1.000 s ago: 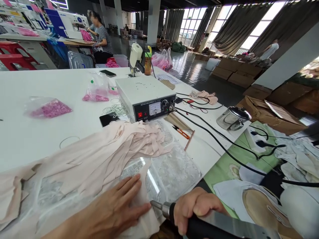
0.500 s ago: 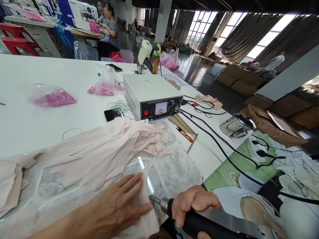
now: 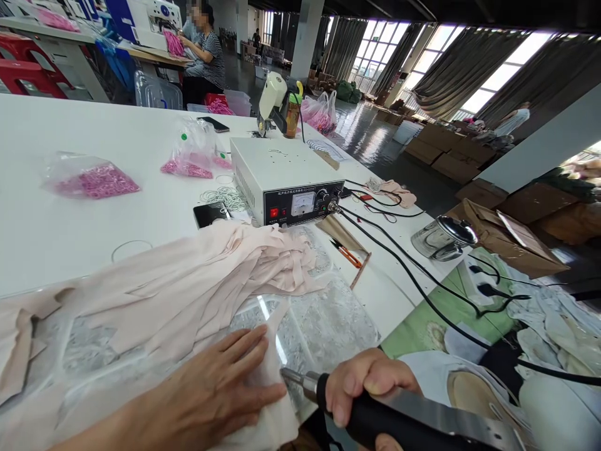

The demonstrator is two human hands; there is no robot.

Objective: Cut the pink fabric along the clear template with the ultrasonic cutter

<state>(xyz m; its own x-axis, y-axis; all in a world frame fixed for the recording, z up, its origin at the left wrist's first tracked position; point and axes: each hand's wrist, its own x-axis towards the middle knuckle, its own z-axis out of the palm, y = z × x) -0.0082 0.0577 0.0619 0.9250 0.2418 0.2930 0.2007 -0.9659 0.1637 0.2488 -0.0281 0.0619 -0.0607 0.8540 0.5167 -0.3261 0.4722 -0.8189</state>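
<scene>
My left hand [image 3: 220,382] lies flat with fingers stretched over a pale pink piece of fabric [image 3: 279,416], pressing it on the grey marble-patterned cover [image 3: 335,319]. In my right hand [image 3: 366,382] is a handheld ultrasonic welder [image 3: 413,423] with a black grip and a metal body. Its narrow metal tip points left and meets the fabric's right edge, close to my left thumb; exact contact is hard to tell. Beyond my left hand spreads a pile of pale pink fabric strips [image 3: 197,282].
A white control box [image 3: 286,166] stands behind the strips, black cables running off to the right. Orange-handled thread snips [image 3: 347,254], a lidded clear jar [image 3: 441,238], a phone [image 3: 211,215] and bags of pink pieces [image 3: 96,178] lie around it. Another person [image 3: 211,56] sits at a sewing machine.
The view has shifted slightly. Both hands, the fabric and the welder keep nearly the same positions; the seated person's arms have moved a little.
</scene>
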